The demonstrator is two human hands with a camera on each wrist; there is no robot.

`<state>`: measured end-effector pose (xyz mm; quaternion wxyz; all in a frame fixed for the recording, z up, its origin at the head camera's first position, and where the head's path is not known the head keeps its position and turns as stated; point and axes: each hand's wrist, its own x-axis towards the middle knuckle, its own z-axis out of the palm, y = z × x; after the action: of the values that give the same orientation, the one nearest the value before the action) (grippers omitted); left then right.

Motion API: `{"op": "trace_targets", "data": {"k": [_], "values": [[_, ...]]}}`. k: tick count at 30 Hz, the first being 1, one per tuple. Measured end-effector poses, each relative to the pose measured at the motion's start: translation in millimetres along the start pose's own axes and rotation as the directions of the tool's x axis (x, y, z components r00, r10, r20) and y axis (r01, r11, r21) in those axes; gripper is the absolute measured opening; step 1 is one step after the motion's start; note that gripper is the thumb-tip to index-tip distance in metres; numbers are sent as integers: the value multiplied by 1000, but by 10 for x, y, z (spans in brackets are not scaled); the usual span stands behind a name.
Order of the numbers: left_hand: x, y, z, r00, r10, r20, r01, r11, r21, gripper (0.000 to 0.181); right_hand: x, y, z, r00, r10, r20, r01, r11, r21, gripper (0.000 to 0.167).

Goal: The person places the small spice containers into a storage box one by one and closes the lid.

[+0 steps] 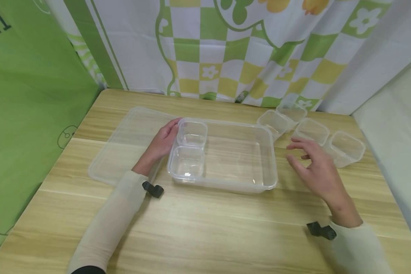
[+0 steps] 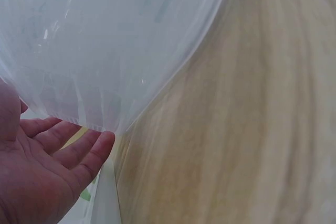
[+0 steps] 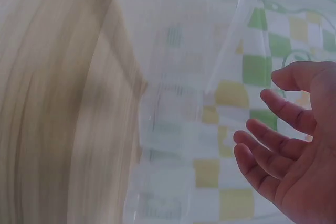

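A large clear plastic food container (image 1: 231, 156) stands without a lid on the table. Two small clear containers, one at the back (image 1: 192, 133) and one in front (image 1: 189, 161), fit inside its left end. My left hand (image 1: 164, 139) grips the far left corner of the large container; the left wrist view shows its fingertips (image 2: 105, 140) against the wall. My right hand (image 1: 316, 167) is in the air, with fingers spread and slightly bent, holding nothing. It is right of the large container, near other small clear containers (image 1: 311, 131).
Beneath my left forearm lies a flat translucent lid (image 1: 123, 148). Several small containers are grouped at the back right, including one at the far right (image 1: 347, 146). A checked curtain (image 1: 219, 57) hangs behind the wooden table (image 1: 205, 232).
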<state>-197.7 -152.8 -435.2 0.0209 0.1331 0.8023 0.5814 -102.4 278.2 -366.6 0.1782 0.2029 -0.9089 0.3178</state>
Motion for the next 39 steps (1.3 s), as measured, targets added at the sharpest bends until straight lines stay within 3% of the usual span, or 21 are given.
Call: {"op": "trace_targets", "data": {"k": [12, 23, 28, 35, 39], "values": [[-9, 13, 1, 1000, -2, -11, 2, 1000, 4, 46, -134, 345, -197, 993, 81, -85, -85, 995, -43, 22], [1, 4, 6, 1000, 1, 0, -1, 1000, 1, 47, -185, 565, -341, 968, 197, -158, -205, 978, -35, 25], [1, -4, 6, 1000, 1, 1, -1, 1000, 1, 47, -200, 675, -408, 940, 261, -222, -277, 960, -44, 26], [2, -7, 1, 1000, 4, 10, -4, 1000, -8, 48, -226, 873, -470, 869, 313, -384, -362, 930, -61, 35], [0, -4, -1, 1000, 5, 12, -5, 1000, -14, 47, -250, 980, -516, 856, 315, -410, -365, 930, -50, 36]]}}
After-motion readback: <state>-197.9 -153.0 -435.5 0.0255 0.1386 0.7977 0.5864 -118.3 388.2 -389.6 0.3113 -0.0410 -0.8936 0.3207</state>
